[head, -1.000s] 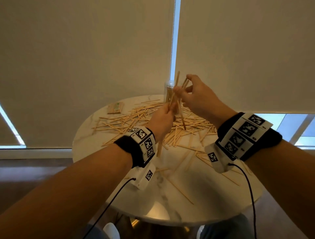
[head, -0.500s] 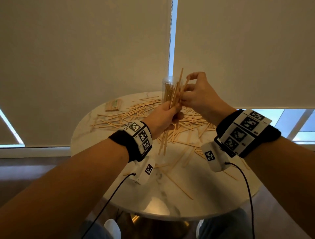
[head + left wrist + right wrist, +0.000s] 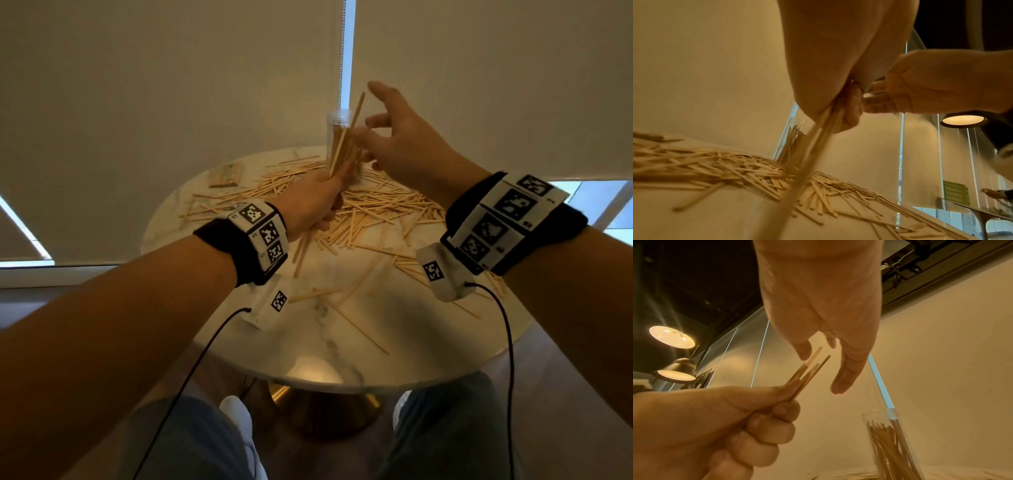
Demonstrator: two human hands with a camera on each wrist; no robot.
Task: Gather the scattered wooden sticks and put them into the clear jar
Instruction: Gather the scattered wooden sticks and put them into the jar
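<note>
My left hand (image 3: 317, 202) grips a bundle of wooden sticks (image 3: 346, 137) upright above the table, in front of the clear jar (image 3: 337, 118). The bundle (image 3: 809, 368) pokes up out of the left fist (image 3: 756, 423) in the right wrist view. Its lower ends (image 3: 803, 164) hang blurred under the left hand. My right hand (image 3: 400, 137) hovers just right of the stick tops, fingers (image 3: 846, 376) spread and straight, holding nothing. The jar (image 3: 890, 443) stands upright with several sticks in it. Many loose sticks (image 3: 376, 212) lie scattered on the round marble table (image 3: 342, 359).
A small packet of sticks (image 3: 226, 174) lies at the table's far left. Single sticks (image 3: 356, 325) lie toward the near edge. Closed roller blinds (image 3: 171, 102) stand right behind the table. My knees and shoes are under the near rim.
The left hand has lifted the bundle higher, in front of the jar. The right hand, which was pinching the stick tops, has let go and spread its fingers.
</note>
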